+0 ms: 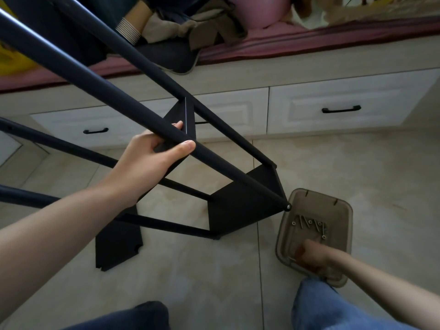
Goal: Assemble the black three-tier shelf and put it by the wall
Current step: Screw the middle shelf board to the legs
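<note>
The black shelf frame (242,203) leans tilted over the tiled floor, its long poles running up toward the upper left. My left hand (152,158) grips one black pole (95,84) near a shelf panel. Another black panel (116,244) lies flat on the floor below the frame. At lower right a translucent brown tray (338,206) holds several screws and washers (309,226). My right hand (312,258) reaches into that tray with curled fingers and pinches a screw; motion blur hides the detail.
White drawers with black handles (341,109) run along the back under a pink mattress (285,46) piled with clothes. A pink bucket (259,10) stands at the top. My knees in jeans (333,310) fill the bottom edge.
</note>
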A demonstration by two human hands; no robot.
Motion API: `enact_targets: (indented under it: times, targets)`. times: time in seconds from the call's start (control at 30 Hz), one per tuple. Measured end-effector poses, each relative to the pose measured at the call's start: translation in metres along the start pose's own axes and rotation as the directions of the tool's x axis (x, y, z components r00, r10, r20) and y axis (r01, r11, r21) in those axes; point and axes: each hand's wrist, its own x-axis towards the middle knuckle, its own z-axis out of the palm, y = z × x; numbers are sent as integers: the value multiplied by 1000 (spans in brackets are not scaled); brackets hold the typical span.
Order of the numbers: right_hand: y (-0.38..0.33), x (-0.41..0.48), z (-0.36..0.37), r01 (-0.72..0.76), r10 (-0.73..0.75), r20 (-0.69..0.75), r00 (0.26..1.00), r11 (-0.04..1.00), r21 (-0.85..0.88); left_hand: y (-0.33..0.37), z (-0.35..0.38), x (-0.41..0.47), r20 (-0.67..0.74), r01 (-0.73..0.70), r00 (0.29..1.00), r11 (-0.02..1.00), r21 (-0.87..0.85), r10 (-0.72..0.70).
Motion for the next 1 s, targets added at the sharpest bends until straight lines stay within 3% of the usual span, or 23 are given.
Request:
enact_targets:
  times: [0.07,0.27,0.5,1.0]
  targets:
    - [1,2,5,11,-11,26,1000,1000,6,1,0,-1,-1,-3,1000,1000,2,3]
    - [-2,23,3,28,-34,-73,997,997,-78,5,2,-2,2,-11,1000,1000,-5,11]
    - [1,50,-12,109,-78,-436,897,993,46,3,4,-2,-11,-16,1000,1000,21,17]
    - [6,78,1,155,-129,-461,878,988,18,9,10,2,-14,-48,999,996,80,49]
